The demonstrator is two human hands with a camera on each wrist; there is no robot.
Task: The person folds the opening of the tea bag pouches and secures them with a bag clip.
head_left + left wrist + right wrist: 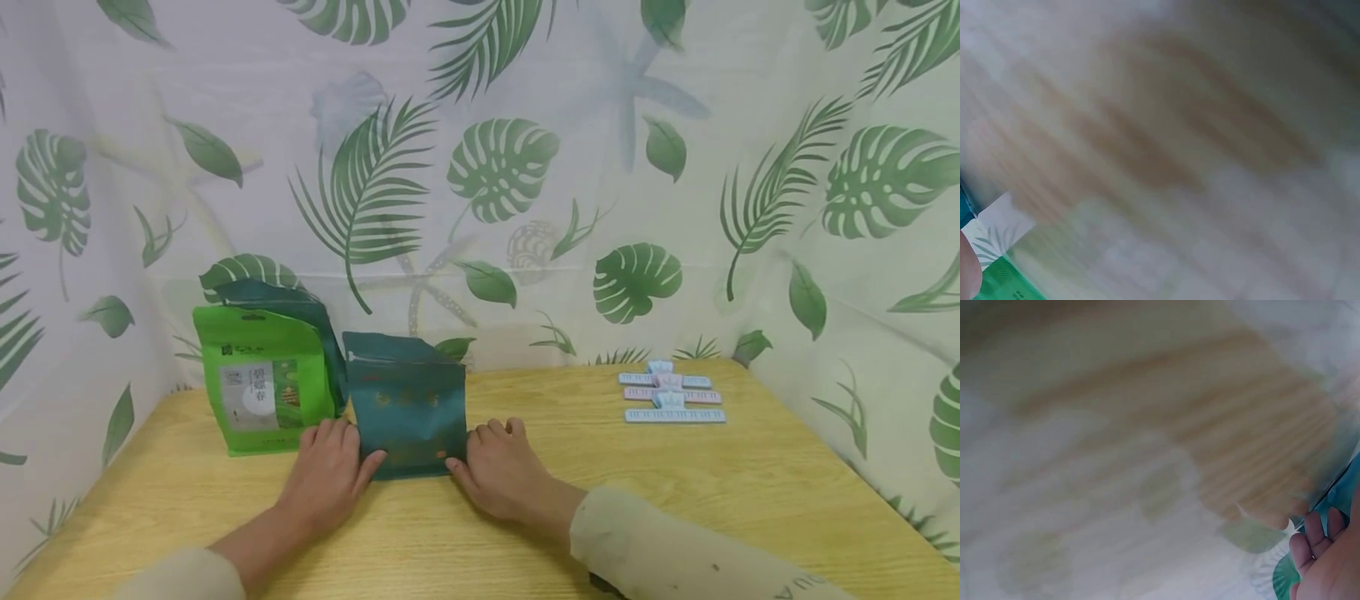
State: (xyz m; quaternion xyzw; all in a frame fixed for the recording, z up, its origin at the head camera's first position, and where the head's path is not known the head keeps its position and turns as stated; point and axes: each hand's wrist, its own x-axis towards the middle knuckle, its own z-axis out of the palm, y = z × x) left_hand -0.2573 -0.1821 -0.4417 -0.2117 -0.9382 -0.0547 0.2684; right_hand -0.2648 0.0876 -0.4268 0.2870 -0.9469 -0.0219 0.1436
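A dark teal stand-up pouch (pixel 408 408) is upright on the wooden table, its top edge leaning back. My left hand (pixel 324 475) holds its lower left side, thumb across the front. On the lower right side, my right hand (pixel 502 467) grips it likewise, fingers bent round the edge. In the right wrist view, curled fingers of the right hand (pixel 1325 556) lie against the teal pouch (pixel 1341 494). Just left of the left hand stands a bright green tea pouch (pixel 307 358). The left wrist view shows only a bit of the left hand (pixel 967 272) and green pouch (pixel 1007 284).
Behind the green pouch stands another dark teal pouch (pixel 318 312). Three long clips with piano-key patterns, two blue and one pink (pixel 697 397), lie at the table's back right. A leaf-print cloth (pixel 525 275) hangs behind the wooden table (pixel 585 450).
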